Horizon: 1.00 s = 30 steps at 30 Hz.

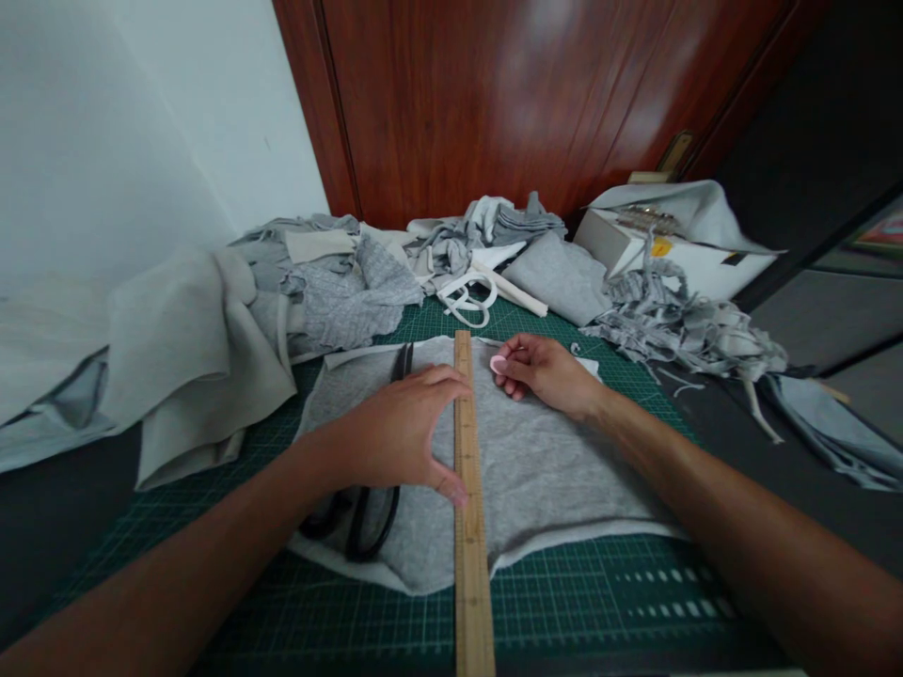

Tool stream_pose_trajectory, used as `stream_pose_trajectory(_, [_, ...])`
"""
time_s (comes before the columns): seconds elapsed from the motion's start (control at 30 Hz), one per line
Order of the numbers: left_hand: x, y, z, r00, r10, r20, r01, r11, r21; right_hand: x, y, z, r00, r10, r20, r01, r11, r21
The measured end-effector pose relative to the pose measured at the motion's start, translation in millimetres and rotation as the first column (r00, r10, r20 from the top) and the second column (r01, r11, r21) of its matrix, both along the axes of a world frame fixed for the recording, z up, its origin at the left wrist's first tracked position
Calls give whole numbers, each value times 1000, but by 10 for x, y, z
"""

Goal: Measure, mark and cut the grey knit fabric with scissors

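A wooden ruler [468, 527] lies lengthwise over a piece of grey knit fabric [557, 470], its near end running past the fabric's edge. My left hand [402, 423] rests at the ruler's left side, thumb and fingers spread apart and touching it. Black-handled scissors [373, 527] lie on the fabric, partly hidden beneath that hand. Just right of the ruler's far end, my right hand [532, 369] pinches a small pale pink piece of tailor's chalk [498, 364] close above the fabric.
A green cutting mat [564, 611] with grid lines lies under everything. Heaped grey fabric scraps [367, 282] line the back and left. White-handled scissors [469, 299] sit at the back. At right are a white box [691, 268] and a tangle of fabric strips [691, 324].
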<state>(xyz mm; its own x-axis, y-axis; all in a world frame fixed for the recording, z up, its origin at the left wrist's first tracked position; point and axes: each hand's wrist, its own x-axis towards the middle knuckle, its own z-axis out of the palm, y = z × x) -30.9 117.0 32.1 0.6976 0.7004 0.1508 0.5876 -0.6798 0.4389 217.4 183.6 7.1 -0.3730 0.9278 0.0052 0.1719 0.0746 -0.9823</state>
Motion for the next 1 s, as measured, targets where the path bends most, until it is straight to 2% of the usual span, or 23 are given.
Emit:
stream_pose_trajectory(0.3, [-5, 1, -8, 999, 16, -51, -15, 1000, 19, -78, 123, 143, 998, 26, 61, -25, 1000, -5])
stream_pose_trajectory(0.5, [-15, -18, 13, 998, 15, -53, -14, 1000, 15, -192, 261, 147, 997, -14, 80, 15, 1000, -12])
stream_pose_trajectory(0.8, [-7, -46, 49, 996, 29, -88, -28, 999, 18, -207, 427, 144, 994, -90, 65, 91, 996, -13])
stream_pose_trajectory(1.0, [-2, -47, 59, 995, 41, -87, -42, 999, -4, -218, 457, 151, 999, -36, 20, 37, 996, -84])
